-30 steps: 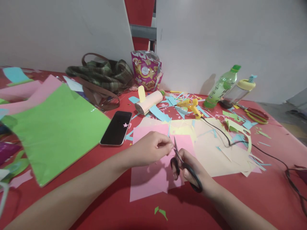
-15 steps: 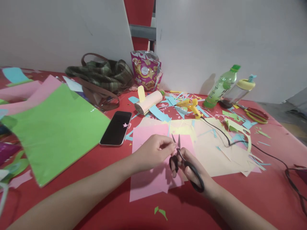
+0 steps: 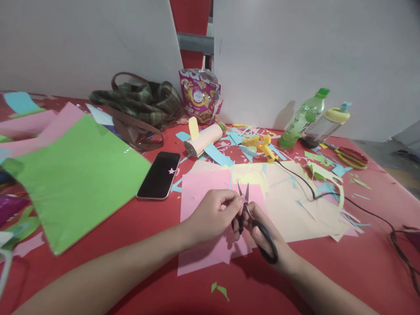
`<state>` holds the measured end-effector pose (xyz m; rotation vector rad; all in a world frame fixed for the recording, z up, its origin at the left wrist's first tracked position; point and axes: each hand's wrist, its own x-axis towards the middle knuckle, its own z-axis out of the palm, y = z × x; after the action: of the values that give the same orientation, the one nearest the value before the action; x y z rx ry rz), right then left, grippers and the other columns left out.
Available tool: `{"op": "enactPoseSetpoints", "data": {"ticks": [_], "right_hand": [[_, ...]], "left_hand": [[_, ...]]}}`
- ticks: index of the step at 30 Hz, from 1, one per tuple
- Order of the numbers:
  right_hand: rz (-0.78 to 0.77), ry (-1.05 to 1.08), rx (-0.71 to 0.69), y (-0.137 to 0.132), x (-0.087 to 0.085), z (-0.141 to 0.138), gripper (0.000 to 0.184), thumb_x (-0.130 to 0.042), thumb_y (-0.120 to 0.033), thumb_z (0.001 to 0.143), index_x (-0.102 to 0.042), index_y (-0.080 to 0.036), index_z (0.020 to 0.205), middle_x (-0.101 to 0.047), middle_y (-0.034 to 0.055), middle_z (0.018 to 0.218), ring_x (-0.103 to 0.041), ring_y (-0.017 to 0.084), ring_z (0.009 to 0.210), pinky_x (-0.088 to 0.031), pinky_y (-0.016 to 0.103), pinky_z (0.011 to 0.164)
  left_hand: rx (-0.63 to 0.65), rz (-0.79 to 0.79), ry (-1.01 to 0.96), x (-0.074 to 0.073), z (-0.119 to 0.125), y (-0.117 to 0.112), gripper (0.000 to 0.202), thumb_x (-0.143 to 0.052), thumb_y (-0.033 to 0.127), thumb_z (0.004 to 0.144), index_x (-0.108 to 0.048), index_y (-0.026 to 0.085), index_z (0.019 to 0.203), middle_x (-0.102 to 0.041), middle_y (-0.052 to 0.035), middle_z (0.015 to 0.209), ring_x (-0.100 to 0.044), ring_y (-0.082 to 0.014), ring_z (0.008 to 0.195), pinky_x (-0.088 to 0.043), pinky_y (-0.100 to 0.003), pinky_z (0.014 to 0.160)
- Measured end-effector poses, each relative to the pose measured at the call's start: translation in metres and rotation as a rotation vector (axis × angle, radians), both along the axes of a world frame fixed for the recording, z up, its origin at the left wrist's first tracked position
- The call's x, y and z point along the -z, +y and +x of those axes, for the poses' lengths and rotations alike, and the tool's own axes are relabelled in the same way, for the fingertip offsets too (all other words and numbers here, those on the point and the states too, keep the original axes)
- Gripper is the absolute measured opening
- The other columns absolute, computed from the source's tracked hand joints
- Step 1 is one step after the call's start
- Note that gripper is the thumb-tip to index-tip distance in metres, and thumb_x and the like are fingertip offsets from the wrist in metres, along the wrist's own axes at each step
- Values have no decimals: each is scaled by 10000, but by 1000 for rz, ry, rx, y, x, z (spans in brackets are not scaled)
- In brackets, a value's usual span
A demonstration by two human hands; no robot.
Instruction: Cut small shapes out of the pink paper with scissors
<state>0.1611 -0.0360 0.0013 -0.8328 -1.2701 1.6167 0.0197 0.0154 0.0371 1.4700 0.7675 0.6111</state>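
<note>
My right hand (image 3: 260,223) is closed around the black handles of a pair of scissors (image 3: 268,240), whose blades point up and stand slightly apart. My left hand (image 3: 218,214) pinches a tiny piece of pink paper (image 3: 243,199) beside the blades; most of it is hidden by the fingertips. Both hands are over pink paper sheets (image 3: 203,183) lying on the red table (image 3: 144,271). A small pink paper star (image 3: 171,171) rests on the black phone (image 3: 159,177) to the left.
Behind the hands are a paper-covered tube (image 3: 205,139), a yellow glue gun (image 3: 262,146) with a black cord, and many paper scraps. A green bottle (image 3: 303,118), a clear cup (image 3: 324,127) and pliers (image 3: 349,157) stand or lie at right. Green sheets (image 3: 75,175) cover the left.
The scissor blades and the left fingertips have shifted slightly to the right. The left hand has dropped a little. Everything else on the table stays in place.
</note>
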Motion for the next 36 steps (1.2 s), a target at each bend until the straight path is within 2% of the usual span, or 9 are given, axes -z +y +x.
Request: {"op": "enactPoseSetpoints", "data": {"ticks": [6,10,15,30,36], "right_hand": [[-15,-2,26,-2,-2,-3,297,-470,-480,744,-340,-217,787,-390,-4,705,-419,138,615,-398,291,593],[14,-16,36,-3,-1,-3,295,-448,-490,751,-348,-216,794,-376,0,726,-399,141,628,-394,290,597],[32,-90,58,-4,-3,-3,301,-435,-500,754,-357,-214,809,-386,1,738,-413,151,656,-361,299,631],[37,-151,86,-4,-7,-4,279,-444,-486,754,-350,-224,776,-358,-7,718,-342,136,608,-329,279,540],[-12,-120,73,-5,-4,-6,295,-450,-492,748,-332,-223,779,-344,-30,654,-312,110,526,-323,260,497]], "left_hand": [[-73,59,23,3,2,-3,306,-338,277,828,-381,153,552,-484,49,428,-453,-54,375,-366,-171,420],[-58,31,36,6,3,-6,309,-319,297,831,-381,157,563,-446,50,451,-429,-57,360,-356,-183,398],[-119,134,84,7,3,-8,312,-328,268,827,-381,156,541,-382,62,407,-402,-57,382,-340,-182,430],[-124,173,114,7,4,-8,311,-329,251,822,-395,154,535,-405,55,415,-412,-67,420,-329,-189,456],[-138,188,114,7,5,-8,322,-329,236,819,-379,152,512,-422,54,415,-403,-60,411,-315,-184,442]]}}
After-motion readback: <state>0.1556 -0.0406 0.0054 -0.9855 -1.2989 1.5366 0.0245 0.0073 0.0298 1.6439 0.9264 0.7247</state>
